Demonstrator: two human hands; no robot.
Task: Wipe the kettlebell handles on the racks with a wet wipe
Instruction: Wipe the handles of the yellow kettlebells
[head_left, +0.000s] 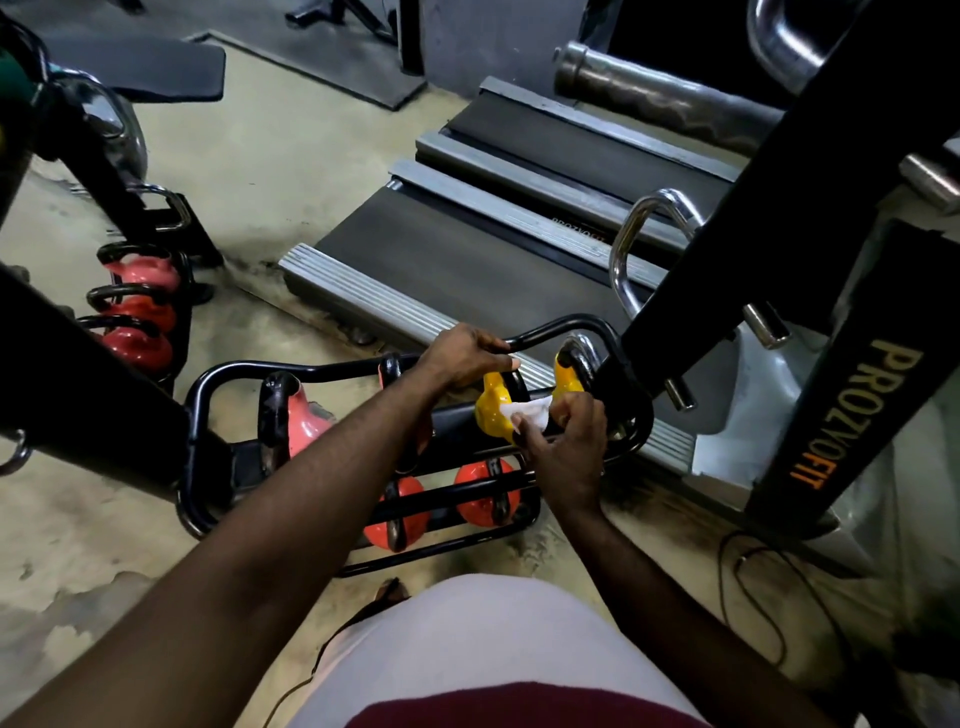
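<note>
The floor (270, 171) is pale, worn concrete, scuffed dark beside the treadmills (467, 249), whose matte black belts run between ribbed grey rails; flat black rubber mats (135, 67) lie farther back. A low rack (457, 423) of glossy black steel tube stands on the floor with two tiers. The upper tier holds a pink kettlebell (304, 415), a yellow kettlebell (491, 413) and a second yellow kettlebell (569, 374); the lower tier holds two orange kettlebells (485, 501). Another rack (179, 275) at the left carries red-pink kettlebells (140, 312). The left hand (460, 358) curls its fingers over the low rack's top rail. The right hand (569, 449) pinches a crumpled white wet wipe (530, 413), which touches the yellow kettlebell and lies between the two yellow ones. A black upright (852, 415) with cream and orange lettering rises at the right.
</note>
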